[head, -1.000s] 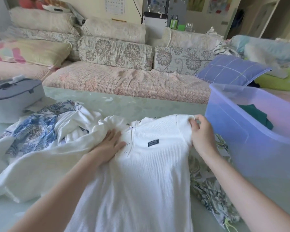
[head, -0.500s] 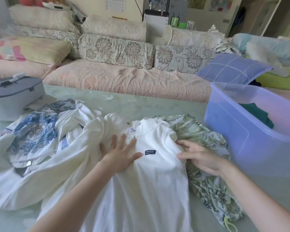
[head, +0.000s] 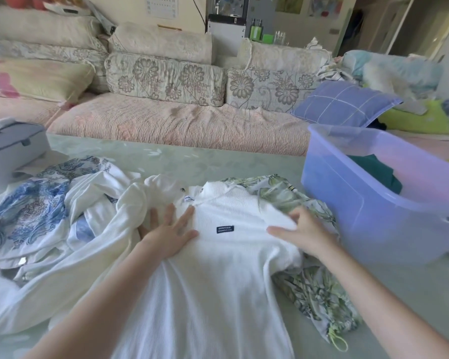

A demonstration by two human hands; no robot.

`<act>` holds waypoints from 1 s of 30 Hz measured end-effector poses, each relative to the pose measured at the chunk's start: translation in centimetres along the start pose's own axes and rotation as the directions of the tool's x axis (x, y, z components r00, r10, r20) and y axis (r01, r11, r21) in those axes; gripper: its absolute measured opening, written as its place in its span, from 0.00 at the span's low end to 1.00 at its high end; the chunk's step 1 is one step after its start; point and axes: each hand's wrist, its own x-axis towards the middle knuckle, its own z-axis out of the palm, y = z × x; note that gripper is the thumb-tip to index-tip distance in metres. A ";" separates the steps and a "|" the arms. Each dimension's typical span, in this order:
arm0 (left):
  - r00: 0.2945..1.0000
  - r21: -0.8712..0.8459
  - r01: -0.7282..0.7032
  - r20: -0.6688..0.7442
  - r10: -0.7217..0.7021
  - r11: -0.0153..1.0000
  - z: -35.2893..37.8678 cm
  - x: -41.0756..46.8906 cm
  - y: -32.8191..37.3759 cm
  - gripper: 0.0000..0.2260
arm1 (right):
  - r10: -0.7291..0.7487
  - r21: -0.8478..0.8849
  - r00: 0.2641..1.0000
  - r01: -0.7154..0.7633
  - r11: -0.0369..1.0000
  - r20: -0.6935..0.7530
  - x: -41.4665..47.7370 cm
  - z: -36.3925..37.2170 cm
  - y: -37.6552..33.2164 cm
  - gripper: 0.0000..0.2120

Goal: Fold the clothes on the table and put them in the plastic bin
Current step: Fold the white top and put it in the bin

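The white shirt (head: 218, 275) lies front-up on the table (head: 182, 159), beside the plastic bin (head: 373, 211). The left hand (head: 170, 233) presses flat on its chest, fingers straight and spread. The right hand (head: 303, 233) rests on the shoulder nearest the bin, fingers extended, gripping nothing.

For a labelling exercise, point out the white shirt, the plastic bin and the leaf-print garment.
white shirt (head: 218, 294): head view, ribbed body below label.
plastic bin (head: 360, 224): head view, near side wall.
leaf-print garment (head: 319, 299): head view, crumpled lower part.

shirt (head: 208, 275) mid-table (head: 166, 161), bin (head: 368, 203) to its right, garment pile (head: 36, 211) to its left, sofa (head: 179, 125) behind table
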 end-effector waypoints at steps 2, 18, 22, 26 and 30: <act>0.997 0.006 -0.074 -0.031 0.074 0.997 -0.1 -0.7 0.6 0.22 | 0.073 0.301 0.938 -0.182 0.936 0.339 -0.4 -0.6 1.3 0.26; 0.893 -0.168 -0.450 -0.091 0.441 0.877 4.0 -11.3 5.1 0.42 | -0.357 0.656 0.921 0.174 0.735 0.156 -3.4 -0.3 1.3 0.12; 0.938 -0.098 -0.346 -0.057 0.342 0.933 3.8 -10.2 4.0 0.50 | -0.387 0.745 0.920 0.303 0.594 -0.066 -3.2 -2.4 -1.8 0.06; 0.959 -0.014 -0.262 -0.115 0.259 0.965 3.7 -9.3 2.9 0.51 | -0.255 0.885 0.958 0.227 0.406 -0.129 -2.2 -3.0 -1.6 0.07; 0.985 0.018 -0.171 0.002 0.171 0.985 1.4 -9.2 1.4 0.23 | -0.251 0.949 0.967 0.032 0.313 0.050 -1.8 -2.3 0.8 0.08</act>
